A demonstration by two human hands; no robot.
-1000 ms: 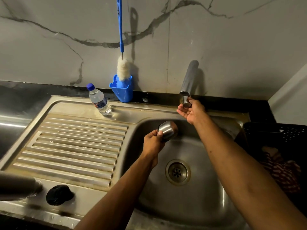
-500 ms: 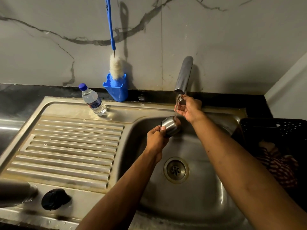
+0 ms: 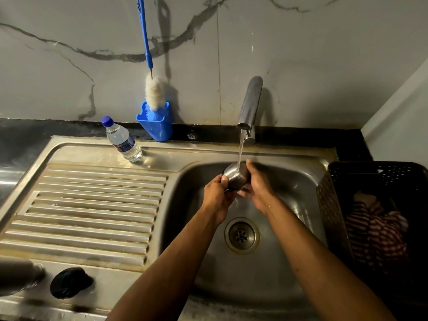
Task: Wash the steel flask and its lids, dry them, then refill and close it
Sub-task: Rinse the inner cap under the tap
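Observation:
A steel cup lid is held over the sink basin under a thin stream of water from the tap. My left hand grips its left side and my right hand wraps its right side. The steel flask body lies at the near left edge of the drainboard, blurred and cut off by the frame. A black inner lid rests beside it on the sink's front rim.
A small water bottle with a blue cap stands at the back of the ribbed drainboard. A blue holder with a bottle brush leans on the wall. A black basket with striped cloth sits right of the sink.
The tap now runs. My right hand left the tap handle and came down onto the steel cup lid, which my left hand raised under the stream.

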